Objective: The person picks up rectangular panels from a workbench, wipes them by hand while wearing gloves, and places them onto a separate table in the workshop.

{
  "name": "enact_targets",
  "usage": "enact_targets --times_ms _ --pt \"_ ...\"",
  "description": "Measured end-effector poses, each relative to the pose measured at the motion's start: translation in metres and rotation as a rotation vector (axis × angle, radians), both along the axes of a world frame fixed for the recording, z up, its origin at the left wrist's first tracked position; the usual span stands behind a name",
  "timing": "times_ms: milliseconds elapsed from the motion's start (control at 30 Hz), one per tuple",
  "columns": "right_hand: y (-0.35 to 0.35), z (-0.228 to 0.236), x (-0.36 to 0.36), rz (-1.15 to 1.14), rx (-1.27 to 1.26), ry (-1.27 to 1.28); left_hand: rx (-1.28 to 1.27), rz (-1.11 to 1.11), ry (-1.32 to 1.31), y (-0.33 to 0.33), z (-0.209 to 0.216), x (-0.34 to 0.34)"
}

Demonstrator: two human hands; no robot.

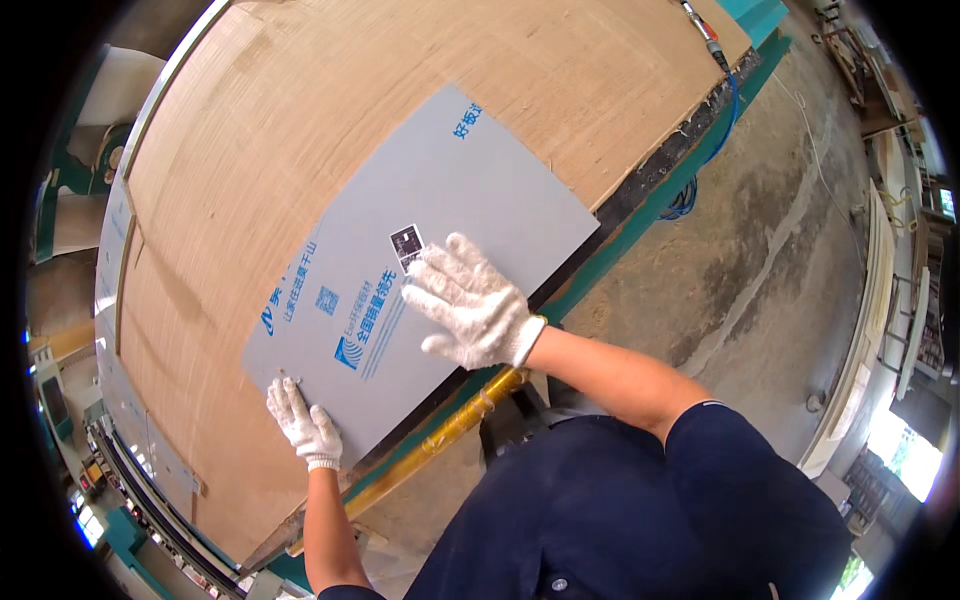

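Note:
A grey panel [470,190] with blue printing lies flat on a wood-coloured board. My right hand [475,305], in a white knit glove, is spread over the panel's near part, its fingertips beside a small black-and-white label [407,245]. Whether its palm presses down cannot be told. Also gloved in white, my left hand [303,420] rests at the panel's left end with fingers stretched out. Neither hand grips anything.
The wood-coloured board [230,180] covers a large green-edged table. An air tool [708,38] with a blue hose [735,105] lies at the far right corner. A yellow tube [470,405] runs along the near edge. Concrete floor [770,240] stretches to the right.

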State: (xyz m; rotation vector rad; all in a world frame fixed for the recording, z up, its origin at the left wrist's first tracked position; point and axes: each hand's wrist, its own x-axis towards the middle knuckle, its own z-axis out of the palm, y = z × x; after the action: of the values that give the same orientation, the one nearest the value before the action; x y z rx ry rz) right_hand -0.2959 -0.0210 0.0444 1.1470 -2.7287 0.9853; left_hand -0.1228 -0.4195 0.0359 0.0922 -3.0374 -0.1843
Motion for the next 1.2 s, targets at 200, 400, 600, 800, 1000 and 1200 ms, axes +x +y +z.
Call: enact_targets --times_ms 200,400,600,800,1000,1200 --pt "0.122 -0.014 -0.084 -0.338 0.179 0.328 -0.012 0.001 0.009 0.003 0.0 0.001" --pt "0.207 -0.004 -0.122 -0.705 0.245 0.192 -0.042 0.203 0.131 0.016 0.003 0.002" --pt "0.132 0.011 -0.033 -0.624 0.345 -0.267 0.247 0.948 -0.138 0.095 0.019 0.055" --pt "0.132 0.038 -0.08 -0.759 0.281 -0.55 0.567 1.19 -0.181 0.096 0.085 0.021" --pt "0.132 0.155 -0.131 -0.566 -0.136 -0.983 1.557 1.01 0.224 0.017 0.121 0.051" --pt "0.107 0.195 -0.263 -0.12 -0.567 -1.0 1.472 0.515 0.721 -0.071 0.096 -0.022"
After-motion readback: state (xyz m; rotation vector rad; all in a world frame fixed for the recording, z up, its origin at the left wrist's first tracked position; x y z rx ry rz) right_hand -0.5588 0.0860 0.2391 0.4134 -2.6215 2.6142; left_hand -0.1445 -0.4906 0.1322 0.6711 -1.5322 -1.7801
